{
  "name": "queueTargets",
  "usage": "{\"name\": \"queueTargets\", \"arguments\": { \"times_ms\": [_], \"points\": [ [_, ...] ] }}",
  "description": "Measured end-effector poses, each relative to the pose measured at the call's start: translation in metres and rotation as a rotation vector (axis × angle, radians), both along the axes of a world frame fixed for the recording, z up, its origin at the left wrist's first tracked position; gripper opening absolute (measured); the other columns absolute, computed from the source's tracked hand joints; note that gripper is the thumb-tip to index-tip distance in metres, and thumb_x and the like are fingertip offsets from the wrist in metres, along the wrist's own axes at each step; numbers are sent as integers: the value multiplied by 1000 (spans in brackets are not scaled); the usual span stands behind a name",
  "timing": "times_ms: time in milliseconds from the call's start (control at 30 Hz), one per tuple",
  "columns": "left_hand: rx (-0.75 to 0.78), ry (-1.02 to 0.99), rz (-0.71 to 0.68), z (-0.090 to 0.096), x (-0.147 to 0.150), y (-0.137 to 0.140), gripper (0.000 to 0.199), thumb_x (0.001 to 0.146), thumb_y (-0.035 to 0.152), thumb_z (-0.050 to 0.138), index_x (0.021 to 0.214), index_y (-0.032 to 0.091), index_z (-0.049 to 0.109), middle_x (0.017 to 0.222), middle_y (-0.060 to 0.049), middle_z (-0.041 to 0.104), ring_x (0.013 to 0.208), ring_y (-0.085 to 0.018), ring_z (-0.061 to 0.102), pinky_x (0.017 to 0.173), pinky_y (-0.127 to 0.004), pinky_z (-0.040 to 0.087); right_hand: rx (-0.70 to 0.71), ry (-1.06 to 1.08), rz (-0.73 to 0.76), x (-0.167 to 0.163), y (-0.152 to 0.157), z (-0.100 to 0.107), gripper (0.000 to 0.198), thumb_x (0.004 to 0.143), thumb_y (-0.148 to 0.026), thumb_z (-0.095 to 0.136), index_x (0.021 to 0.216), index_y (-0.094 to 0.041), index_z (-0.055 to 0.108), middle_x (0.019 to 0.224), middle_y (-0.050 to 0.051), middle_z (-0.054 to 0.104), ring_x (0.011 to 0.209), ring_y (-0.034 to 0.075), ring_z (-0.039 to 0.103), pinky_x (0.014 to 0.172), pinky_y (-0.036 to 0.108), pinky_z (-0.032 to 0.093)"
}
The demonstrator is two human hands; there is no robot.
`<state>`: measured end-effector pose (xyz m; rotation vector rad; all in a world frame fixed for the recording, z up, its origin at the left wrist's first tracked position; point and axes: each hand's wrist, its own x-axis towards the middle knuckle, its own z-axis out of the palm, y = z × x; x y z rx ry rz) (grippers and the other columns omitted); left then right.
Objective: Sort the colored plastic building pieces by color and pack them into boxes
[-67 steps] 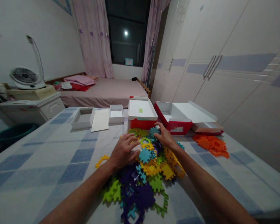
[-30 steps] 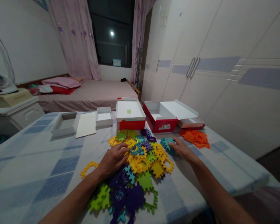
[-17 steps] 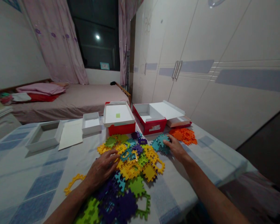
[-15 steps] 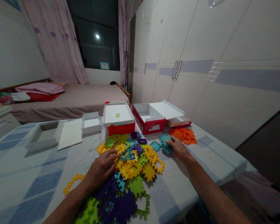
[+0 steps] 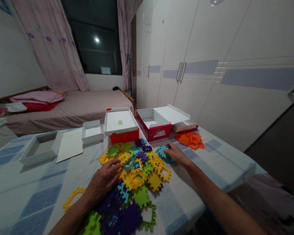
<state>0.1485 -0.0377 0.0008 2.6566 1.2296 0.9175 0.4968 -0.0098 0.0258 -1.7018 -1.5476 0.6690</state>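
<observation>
A mixed heap of toothed plastic building pieces in yellow, green, purple and blue spreads over the table. My right hand pinches a light blue toothed plastic piece at the heap's right edge, among other blue pieces. On the heap's left side my left hand lies palm down, fingers loosely bent, their tips touching yellow pieces. Nothing shows in its grip. A yellow ring-like piece lies by the left forearm, partly hidden. Orange pieces form a separate pile beyond my right hand.
Behind the heap stand a red box with a white tray top and an open red box with its lid folded back. Two shallow white boxes and a white card are at the left. A bed and wardrobe lie beyond.
My right hand has moved left with the blue piece, away from the orange pile and onto the other blue pieces. My left hand has stayed on the heap. The view has shifted slightly.
</observation>
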Motion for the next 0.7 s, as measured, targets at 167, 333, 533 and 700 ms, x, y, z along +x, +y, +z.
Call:
{"name": "queueTargets", "arguments": {
  "times_ms": [167, 333, 533, 700],
  "points": [
    [1, -6, -1, 0, 1, -1, 27, 91, 36, 47, 106, 23, 65, 117, -7, 64, 104, -20, 64, 89, -31, 54, 42, -153, -43, -9, -1, -8, 22, 68, -31, 52, 87, -20, 51, 80, 1, 58, 76, 18, 55, 71, 29, 43],
    [17, -14, -5, 2, 3, -1, 25, 91, 33, 47, 105, 24, 66, 115, -7, 65, 104, -20, 64, 88, -31, 54, 95, -9, 6, -14, -10, -6, 23, 68, -34, 54, 87, -23, 51, 82, 0, 58, 82, 20, 56, 70, 31, 46],
    [30, -5, -8, 0, 2, 0, 26, 91, 33, 46, 105, 22, 66, 116, -8, 65, 103, -19, 65, 87, -30, 54, 118, 44, -267, 38, -20, 7, 35, 71, -39, 56, 101, -22, 52, 101, 7, 62, 90, 22, 60, 75, 32, 50],
    [15, -9, -13, 0, 1, 0, 27, 91, 35, 46, 104, 23, 66, 117, -7, 65, 103, -19, 65, 88, -29, 54, 118, -56, -682, 149, -35, 18, 43, 68, -36, 56, 104, -13, 54, 100, 17, 62, 87, 26, 61, 72, 37, 49]
  ]
}}
